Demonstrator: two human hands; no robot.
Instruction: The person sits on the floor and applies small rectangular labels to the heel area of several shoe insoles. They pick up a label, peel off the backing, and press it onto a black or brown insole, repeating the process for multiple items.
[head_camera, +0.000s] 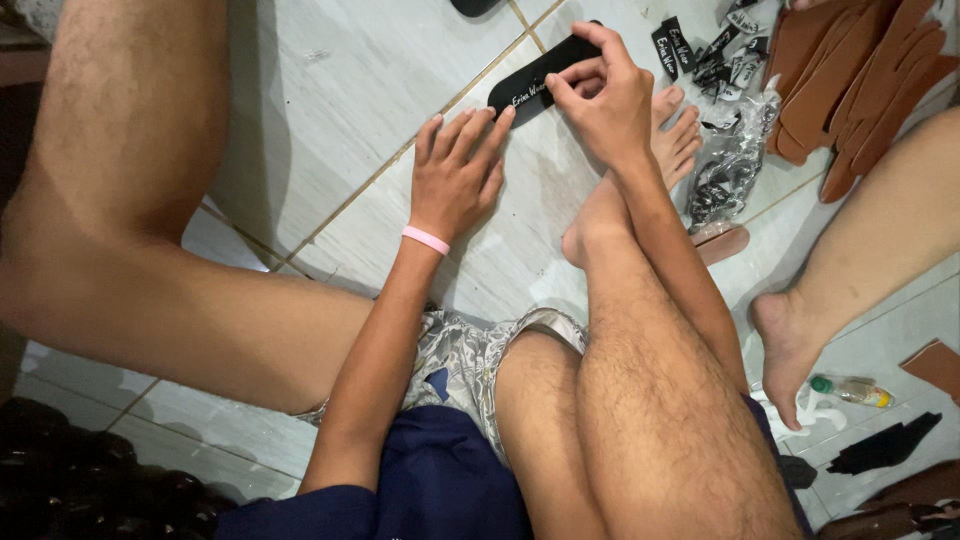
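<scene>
Basically, black insole (540, 72) lies flat on the tiled floor (330, 90), right under both sets of fingertips. Left hand (458, 180) is spread flat, fingers extended, tips pressing the near end of the insole, nothing gripped. Right hand (600, 95) is curled over the middle, thumb and forefinger pinched on a small label piece against the surface; exact contact partly hidden. Insole looks thin, light, floppy foam, likely bends if lifted by one end, so best taken at both edges or midway. Beyond the right fingers: pile of black labels (705, 50), clear plastic bag (730, 165), brown insoles (860, 70).
</scene>
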